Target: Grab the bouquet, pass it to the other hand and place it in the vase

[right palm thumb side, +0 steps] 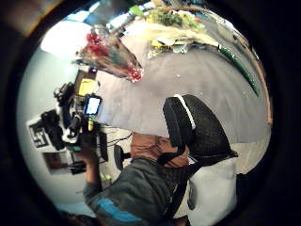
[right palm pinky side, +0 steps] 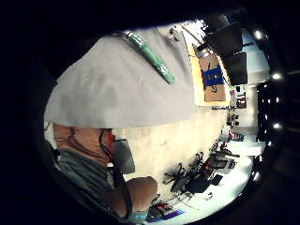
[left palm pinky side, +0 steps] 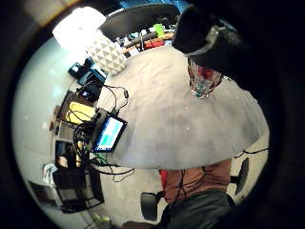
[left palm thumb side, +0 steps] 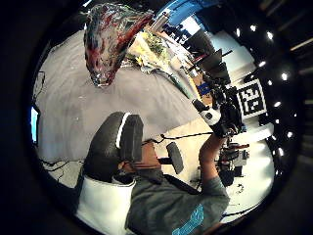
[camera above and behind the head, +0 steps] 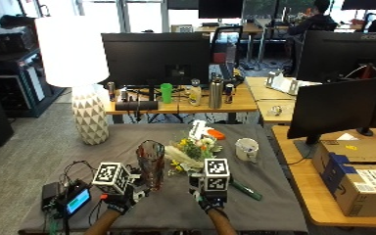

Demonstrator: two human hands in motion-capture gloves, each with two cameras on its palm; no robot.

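office desks, dark monitors and a white lamp (camera above and behind the head: 73,51) fill the background beyond a grey-covered table (camera above and behind the head: 253,210) where a person works with both hands in black gloves. the bouquet (camera above and behind the head: 189,151), yellow and white flowers in pale wrapping, lies on its side on the cloth near the middle of the table, just right of the vase (camera above and behind the head: 150,164) and left of a white mug (camera above and behind the head: 246,149). nothing holds it. the vase, a tall clear glass with a red tint, stands upright toward the near side, with no flowers in it.

the left hand (camera above and behind the head: 120,199) hovers at the near edge just left of the vase, and the right hand (camera above and behind the head: 209,200) hovers at the near edge, nearer than the bouquet. how far either hand's fingers are spread cannot be told; neither has hold of anything that shows. a green pen-like stick (camera above and behind the head: 246,190) lies on the cloth just right of the right hand.

judging from this, the risks lie ahead. the bouquet rests just beside the vase, so a reach for the stems could brush the glass and tip it. the left hand is near the vase too. grasping the wrapping rather than the stems might let flowers slide out during the pass.
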